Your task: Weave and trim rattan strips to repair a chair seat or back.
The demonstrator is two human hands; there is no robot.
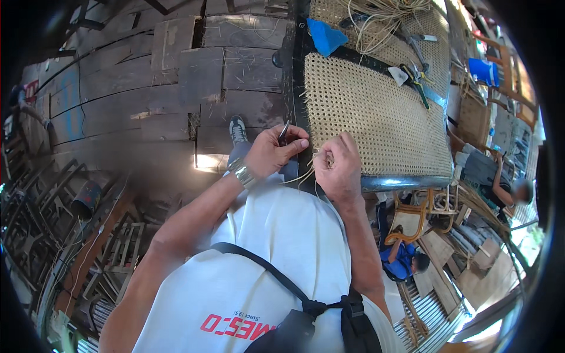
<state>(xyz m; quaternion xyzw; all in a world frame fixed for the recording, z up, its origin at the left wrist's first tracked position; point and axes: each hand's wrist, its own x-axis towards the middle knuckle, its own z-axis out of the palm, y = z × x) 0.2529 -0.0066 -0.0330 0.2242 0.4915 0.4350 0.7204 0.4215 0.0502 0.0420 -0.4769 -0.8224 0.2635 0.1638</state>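
A woven cane panel [371,117] in a dark frame [296,88] lies in front of me, to the right of centre. My left hand [272,152], a metal watch on its wrist, is beside the frame's left edge. Its fingers are closed around a slim dark pointed tool [285,132], whose lower part is hidden in the hand. Over the panel's near left corner, my right hand [340,167] pinches a thin cane strand [306,175]. Loose strand ends hang between both hands. The right fingertips are partly hidden by the knuckles.
On the panel's far part lie a blue piece [325,38], a bundle of cane strands [385,15], a hammer [416,47] and pliers [419,85]. Chair frames [115,253] crowd the left. Two people sit at the right, one in a blue shirt [398,262].
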